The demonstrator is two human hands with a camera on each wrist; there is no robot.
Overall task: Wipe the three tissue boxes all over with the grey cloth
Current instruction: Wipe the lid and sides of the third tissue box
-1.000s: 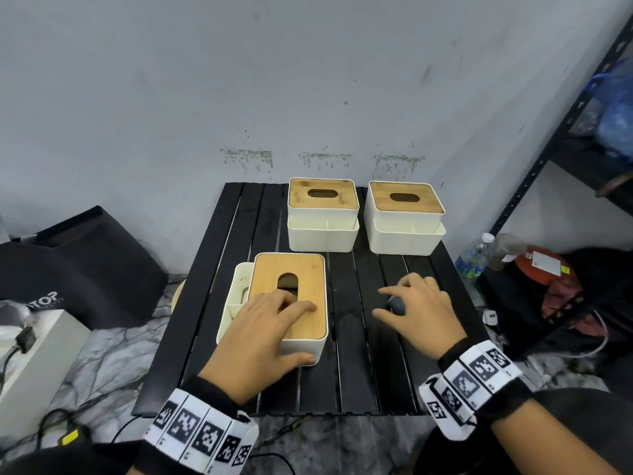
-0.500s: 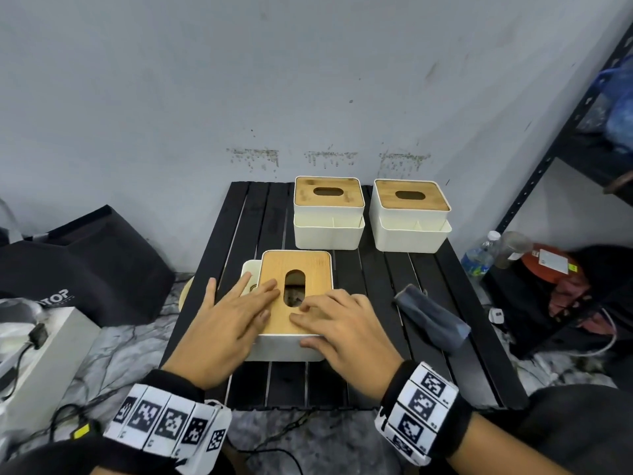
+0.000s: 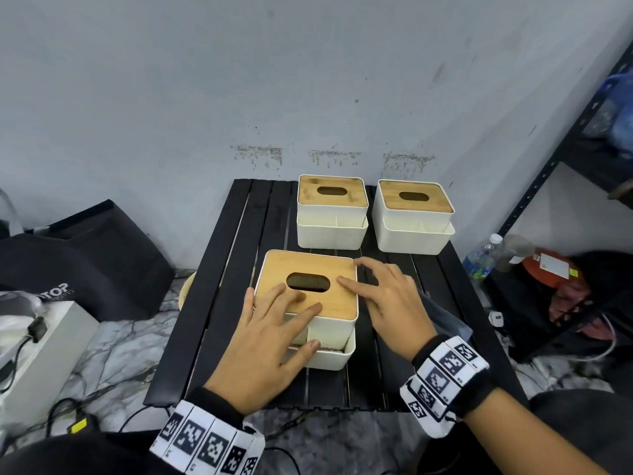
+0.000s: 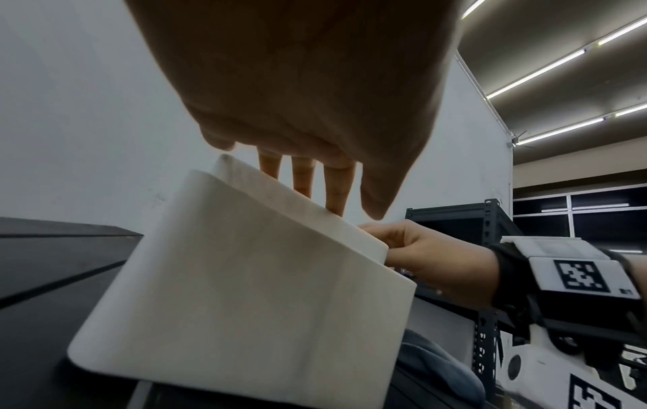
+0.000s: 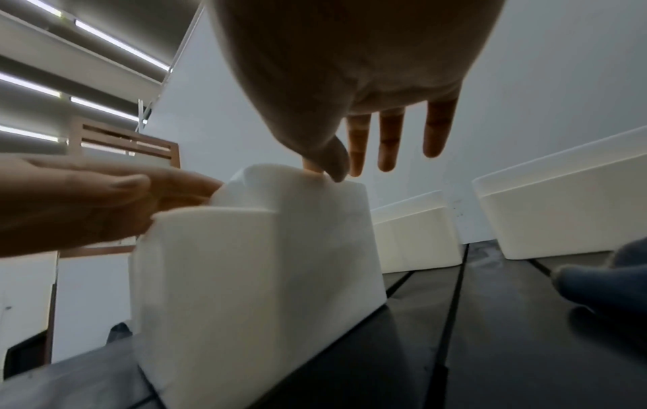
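Here, a black slatted counter (image 3: 219, 303) stands against a pale grey wall (image 3: 239, 80). The landmark is the near tissue box (image 3: 318, 323), white with a wooden lid and an oval slot, standing on the counter closest to the person. Behind the near tissue box, by the wall, stand two matching boxes side by side: the middle tissue box (image 3: 331, 214) directly behind it, and the far-right tissue box (image 3: 413, 217) behind and to its right. The left hand (image 3: 267, 341) lies over the near tissue box's front left corner, fingers (image 3: 301, 313) straight and spread on the lid, thumb against the white front. The right hand (image 3: 394, 303) rests at the box's right edge, fingers spread and relaxed, fingertips on the lid. Just right of the near tissue box, the grey cloth (image 3: 445, 317) lies on the counter, mostly hidden under the right hand; neither hand holds it.
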